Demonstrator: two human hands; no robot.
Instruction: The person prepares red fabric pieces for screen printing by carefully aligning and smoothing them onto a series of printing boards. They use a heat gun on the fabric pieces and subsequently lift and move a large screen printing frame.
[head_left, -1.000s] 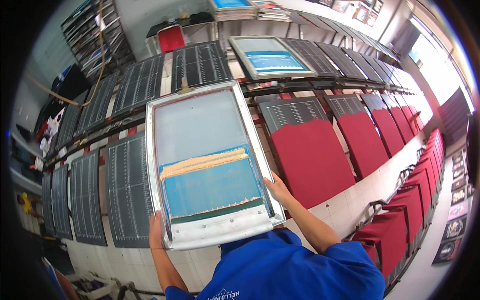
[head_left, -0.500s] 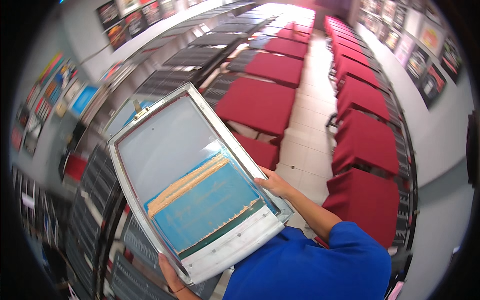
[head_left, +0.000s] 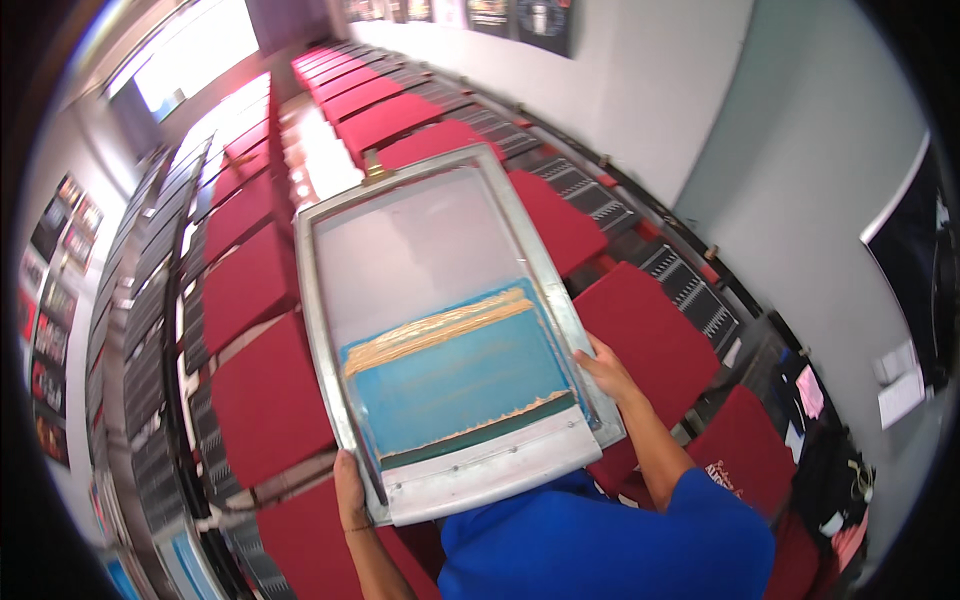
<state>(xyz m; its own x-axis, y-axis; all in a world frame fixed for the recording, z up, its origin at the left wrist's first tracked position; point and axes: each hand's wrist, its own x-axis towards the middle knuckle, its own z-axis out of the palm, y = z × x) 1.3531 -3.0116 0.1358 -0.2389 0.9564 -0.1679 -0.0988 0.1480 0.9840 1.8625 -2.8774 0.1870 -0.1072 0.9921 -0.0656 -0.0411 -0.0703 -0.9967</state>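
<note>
Between my two hands I carry a screen-printing frame (head_left: 313, 300) with a metal rim, tilted in front of my body. Its mesh (head_left: 420, 240) is pale in the upper part and blue in the lower part. A thick band of tan ink (head_left: 440, 332) crosses the blue area. At the near end lies what looks like a squeegee (head_left: 490, 468), with a pale body, screws and a dark green blade edge. My left hand (head_left: 350, 493) is closed on the frame's near left edge. My right hand (head_left: 607, 370) grips the right edge; fingers of both are partly hidden underneath.
Long rows of dark boards, many covered with red cloth (head_left: 265, 380), run along both sides of a pale aisle (head_left: 318, 150). A grey wall (head_left: 800, 200) stands at right, with a dark screen (head_left: 915, 270). Dark bags (head_left: 830, 480) lie at lower right.
My view has swung to the right, bringing the grey wall and dark screen into sight. The frame has turned more upright in view and moved right, still held in both hands.
</note>
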